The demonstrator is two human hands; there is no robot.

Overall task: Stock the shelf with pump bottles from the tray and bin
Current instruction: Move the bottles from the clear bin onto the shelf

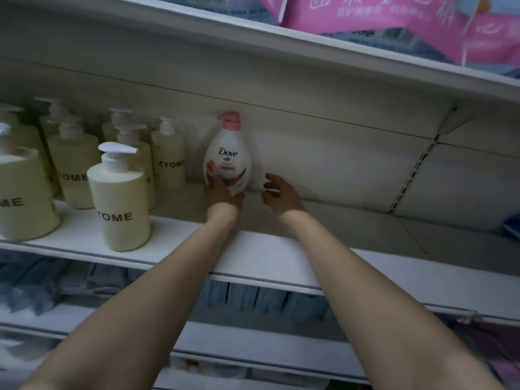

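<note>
A white Dove pump bottle (228, 156) with a pink pump stands upright at the back of the white shelf (267, 257), against the rear panel. My left hand (222, 192) holds its lower part, fingers wrapped around the base. A short way to the bottle's right, my right hand (278, 192) hovers with loosely curled fingers and holds nothing. Several pale yellow ZYOME pump bottles (121, 198) stand in rows on the left part of the same shelf. The tray and bin are out of view.
The shelf right of the Dove bottle is bare up to a slotted upright (413, 175). An upper shelf (309, 43) carries pink packages (380, 15) overhead. Lower shelves hold blue and grey packs (253, 299).
</note>
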